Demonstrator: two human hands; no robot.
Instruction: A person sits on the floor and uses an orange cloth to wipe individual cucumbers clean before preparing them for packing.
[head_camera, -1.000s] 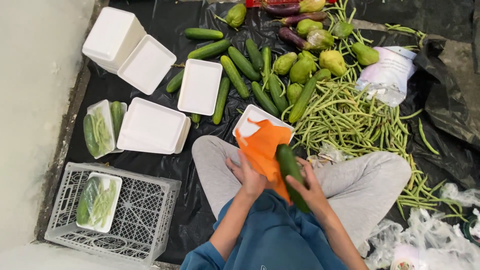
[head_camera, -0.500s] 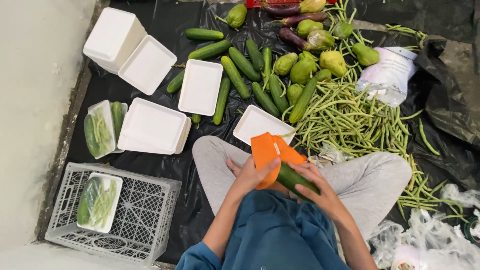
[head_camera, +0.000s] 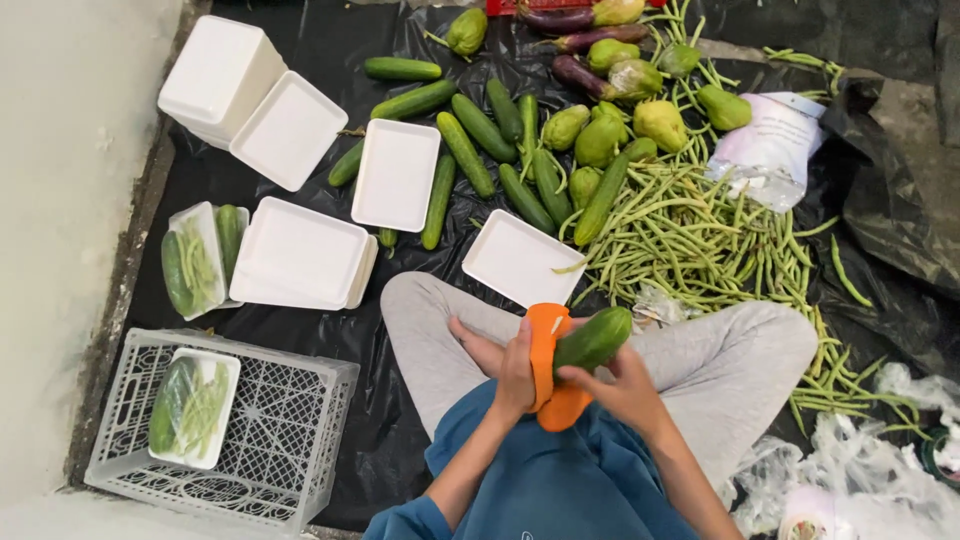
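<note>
I sit cross-legged on black plastic sheeting (head_camera: 400, 330). My right hand (head_camera: 622, 388) grips a green cucumber (head_camera: 593, 340) by its lower end, over my lap. My left hand (head_camera: 514, 372) holds an orange cloth (head_camera: 548, 352) pressed against the cucumber's left side; the cloth hangs down between both hands. An empty white foam tray (head_camera: 520, 257) lies just beyond my knees.
More white foam trays (head_camera: 298, 255) and a stack (head_camera: 215, 75) lie at the left. Cucumbers (head_camera: 470, 150), chayotes (head_camera: 600, 140), eggplants (head_camera: 580, 72) and a heap of green beans (head_camera: 700, 235) cover the sheet. A white plastic crate (head_camera: 290, 440) holds a wrapped tray of vegetables.
The cloth was spread flat and open in front of me; now it is folded narrow against the cucumber. The cucumber has turned from pointing down-right to lying nearly level.
</note>
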